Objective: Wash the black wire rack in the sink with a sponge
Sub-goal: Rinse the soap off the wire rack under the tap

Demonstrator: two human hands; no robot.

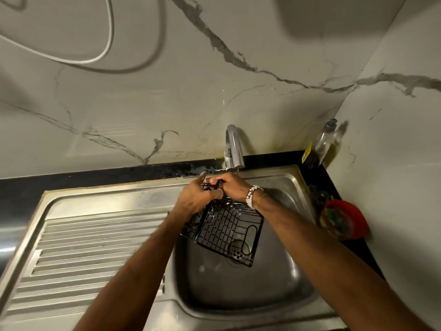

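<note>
The black wire rack (226,231) hangs tilted over the steel sink (238,285), its lower corner above the drain. Both hands hold its top end right under the tap (235,149). My left hand (194,198) grips the rack's upper left edge, fingers curled around the wires. On the upper right part, my right hand (232,186), with a bead bracelet at the wrist, curls around the wires. Wet foam shows on the rack's top wires. No sponge is visible.
A ribbed steel draining board (95,249) lies left of the basin. A soap bottle (325,142) stands in the back right corner on the black counter. A red bowl (343,219) with scrubbing material sits right of the sink. Marble walls close the back and right.
</note>
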